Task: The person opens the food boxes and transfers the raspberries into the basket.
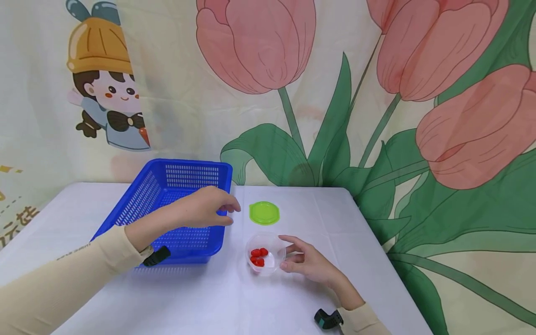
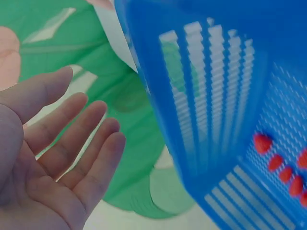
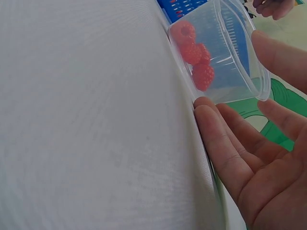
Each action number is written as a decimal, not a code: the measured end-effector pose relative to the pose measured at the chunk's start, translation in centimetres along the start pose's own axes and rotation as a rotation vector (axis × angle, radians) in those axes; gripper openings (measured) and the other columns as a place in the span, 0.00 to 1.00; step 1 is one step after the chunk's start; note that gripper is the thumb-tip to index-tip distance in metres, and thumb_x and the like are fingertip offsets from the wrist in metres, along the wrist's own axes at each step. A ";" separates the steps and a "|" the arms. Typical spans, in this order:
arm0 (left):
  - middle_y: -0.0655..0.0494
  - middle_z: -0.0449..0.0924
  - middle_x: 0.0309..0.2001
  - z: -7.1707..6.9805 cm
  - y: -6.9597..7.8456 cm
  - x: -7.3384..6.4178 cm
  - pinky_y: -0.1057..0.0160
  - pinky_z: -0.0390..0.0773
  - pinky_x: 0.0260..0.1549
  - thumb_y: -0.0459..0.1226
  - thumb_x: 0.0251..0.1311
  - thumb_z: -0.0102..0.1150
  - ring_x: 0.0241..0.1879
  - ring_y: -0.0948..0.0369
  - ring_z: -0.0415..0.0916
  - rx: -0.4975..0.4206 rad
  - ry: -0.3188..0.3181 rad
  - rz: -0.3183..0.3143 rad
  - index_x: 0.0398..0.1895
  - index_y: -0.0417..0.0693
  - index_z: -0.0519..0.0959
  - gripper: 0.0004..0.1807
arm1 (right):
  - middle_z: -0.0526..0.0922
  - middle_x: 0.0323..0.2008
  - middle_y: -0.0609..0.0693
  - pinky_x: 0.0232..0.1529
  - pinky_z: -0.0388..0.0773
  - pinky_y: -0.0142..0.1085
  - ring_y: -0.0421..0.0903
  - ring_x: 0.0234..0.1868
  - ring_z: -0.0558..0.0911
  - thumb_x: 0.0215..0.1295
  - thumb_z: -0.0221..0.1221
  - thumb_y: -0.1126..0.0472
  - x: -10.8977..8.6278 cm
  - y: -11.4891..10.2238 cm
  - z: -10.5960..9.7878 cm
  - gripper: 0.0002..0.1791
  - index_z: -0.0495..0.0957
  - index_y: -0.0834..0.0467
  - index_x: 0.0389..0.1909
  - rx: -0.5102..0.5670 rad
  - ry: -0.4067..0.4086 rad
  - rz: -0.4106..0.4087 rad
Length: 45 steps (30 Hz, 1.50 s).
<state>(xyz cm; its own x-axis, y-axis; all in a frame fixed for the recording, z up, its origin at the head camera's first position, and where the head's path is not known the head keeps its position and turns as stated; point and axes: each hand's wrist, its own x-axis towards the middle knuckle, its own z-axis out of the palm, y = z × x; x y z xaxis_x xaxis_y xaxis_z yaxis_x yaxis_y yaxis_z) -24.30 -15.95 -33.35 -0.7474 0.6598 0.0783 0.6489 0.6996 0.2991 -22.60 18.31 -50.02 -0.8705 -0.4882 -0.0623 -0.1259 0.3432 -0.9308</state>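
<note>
In the head view, my left hand [image 1: 205, 207] hovers over the right rim of a blue plastic basket [image 1: 217, 242], fingers loosely extended and holding nothing. The left wrist view shows that palm [image 2: 53, 187] bare beside the basket wall [image 2: 168, 134]. Several red raspberries [image 2: 275, 163] lie on the basket's floor; in the head view my forearm hides part of it. A clear plastic cup [image 1: 274, 249] stands on the table with several raspberries [image 1: 257, 262] inside. Beside it, my right hand [image 1: 310, 263] rests against the cup's right side, thumb and fingers spread, not wrapped round it.
A bright green round lid [image 1: 264, 212] lies flat behind the cup. The table [image 1: 176, 298] wears a white cloth and ends at a right edge near my right forearm. Behind it hangs a cloth backdrop [image 1: 176, 93] printed with tulips and a cartoon figure.
</note>
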 end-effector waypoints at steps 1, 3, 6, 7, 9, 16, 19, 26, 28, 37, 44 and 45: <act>0.60 0.89 0.46 0.3 0.3 0.0 0.55 0.86 0.49 0.38 0.66 0.72 0.48 0.58 0.84 -0.006 -0.006 -0.003 0.54 0.50 0.88 0.14 | 0.79 0.60 0.56 0.54 0.85 0.43 0.50 0.52 0.87 0.67 0.74 0.55 0.0 0.0 0.0 0.42 0.66 0.43 0.80 -0.002 -0.001 -0.001; 0.60 0.89 0.46 1.0 0.8 0.2 0.56 0.86 0.49 0.39 0.66 0.72 0.48 0.58 0.84 -0.014 -0.016 0.000 0.54 0.50 0.88 0.14 | 0.79 0.60 0.56 0.54 0.85 0.42 0.49 0.52 0.87 0.67 0.73 0.55 0.0 -0.1 0.1 0.42 0.66 0.42 0.80 -0.010 0.001 0.000; 0.60 0.88 0.45 1.9 1.5 0.6 0.56 0.86 0.48 0.39 0.66 0.73 0.47 0.59 0.83 -0.020 -0.025 -0.002 0.54 0.51 0.88 0.14 | 0.80 0.60 0.56 0.54 0.85 0.42 0.49 0.52 0.87 0.68 0.73 0.55 0.1 -0.1 0.2 0.42 0.66 0.42 0.80 -0.019 0.003 0.003; 0.60 0.88 0.45 2.2 1.7 0.8 0.56 0.86 0.48 0.39 0.66 0.73 0.47 0.59 0.83 -0.023 -0.025 -0.004 0.53 0.51 0.88 0.14 | 0.80 0.60 0.56 0.54 0.85 0.43 0.49 0.52 0.87 0.68 0.73 0.55 0.1 -0.1 0.2 0.42 0.66 0.42 0.80 -0.022 0.004 0.004; 0.60 0.88 0.45 2.7 2.1 1.1 0.57 0.86 0.47 0.39 0.65 0.73 0.47 0.59 0.83 -0.034 -0.029 -0.006 0.53 0.51 0.88 0.14 | 0.80 0.61 0.56 0.55 0.85 0.43 0.49 0.52 0.87 0.68 0.73 0.55 0.1 -0.1 0.1 0.42 0.66 0.42 0.80 -0.024 0.004 0.006; 0.59 0.89 0.45 4.7 2.9 2.2 0.57 0.86 0.47 0.38 0.65 0.74 0.47 0.58 0.84 -0.096 -0.041 0.014 0.53 0.50 0.88 0.14 | 0.79 0.61 0.56 0.57 0.85 0.46 0.50 0.53 0.87 0.69 0.72 0.54 0.1 -0.2 0.1 0.41 0.66 0.42 0.80 -0.023 0.002 0.008; 0.57 0.89 0.45 5.6 2.9 2.5 0.57 0.86 0.47 0.37 0.64 0.74 0.47 0.57 0.84 -0.116 -0.048 0.027 0.52 0.48 0.88 0.14 | 0.80 0.61 0.56 0.57 0.85 0.46 0.51 0.53 0.87 0.69 0.72 0.54 0.1 -0.3 0.1 0.41 0.66 0.42 0.80 -0.021 0.006 0.006; 0.53 0.89 0.47 7.2 2.8 3.2 0.53 0.86 0.50 0.33 0.62 0.74 0.49 0.53 0.84 -0.148 -0.093 0.043 0.54 0.45 0.88 0.17 | 0.80 0.61 0.56 0.58 0.85 0.48 0.51 0.54 0.87 0.69 0.72 0.54 0.2 -0.2 0.2 0.41 0.66 0.43 0.80 -0.019 0.007 0.000; 0.53 0.89 0.47 7.6 2.8 3.4 0.52 0.85 0.51 0.32 0.62 0.74 0.50 0.53 0.84 -0.152 -0.104 0.048 0.55 0.45 0.88 0.17 | 0.80 0.61 0.56 0.58 0.85 0.48 0.51 0.54 0.87 0.70 0.71 0.54 0.2 -0.1 0.2 0.41 0.66 0.44 0.80 -0.018 0.006 -0.001; 0.55 0.89 0.48 8.4 2.8 4.1 0.53 0.84 0.55 0.28 0.61 0.74 0.53 0.53 0.83 -0.114 -0.140 0.052 0.55 0.46 0.88 0.18 | 0.80 0.61 0.57 0.57 0.85 0.46 0.52 0.54 0.87 0.70 0.71 0.55 0.0 0.1 0.2 0.41 0.65 0.46 0.81 -0.011 0.003 -0.010; 0.53 0.89 0.51 8.8 3.5 4.4 0.52 0.84 0.56 0.27 0.60 0.74 0.54 0.53 0.84 -0.088 -0.161 0.057 0.56 0.46 0.88 0.20 | 0.80 0.61 0.57 0.58 0.85 0.47 0.52 0.54 0.87 0.69 0.72 0.55 0.1 0.0 0.2 0.41 0.65 0.46 0.80 -0.022 0.004 -0.012; 0.52 0.89 0.51 8.8 3.6 4.4 0.52 0.84 0.56 0.27 0.59 0.74 0.55 0.53 0.84 -0.095 -0.163 0.052 0.56 0.46 0.88 0.21 | 0.80 0.61 0.57 0.58 0.85 0.47 0.52 0.54 0.87 0.69 0.72 0.54 0.1 0.0 0.2 0.41 0.66 0.45 0.80 -0.023 0.005 -0.011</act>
<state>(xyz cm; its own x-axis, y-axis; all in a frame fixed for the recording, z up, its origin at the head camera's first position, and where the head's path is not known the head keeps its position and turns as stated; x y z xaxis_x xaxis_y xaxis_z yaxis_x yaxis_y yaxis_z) -24.02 -8.11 -40.32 -0.6752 0.7354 -0.0568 0.6638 0.6394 0.3880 -22.57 18.15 -50.08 -0.8713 -0.4882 -0.0503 -0.1461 0.3559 -0.9230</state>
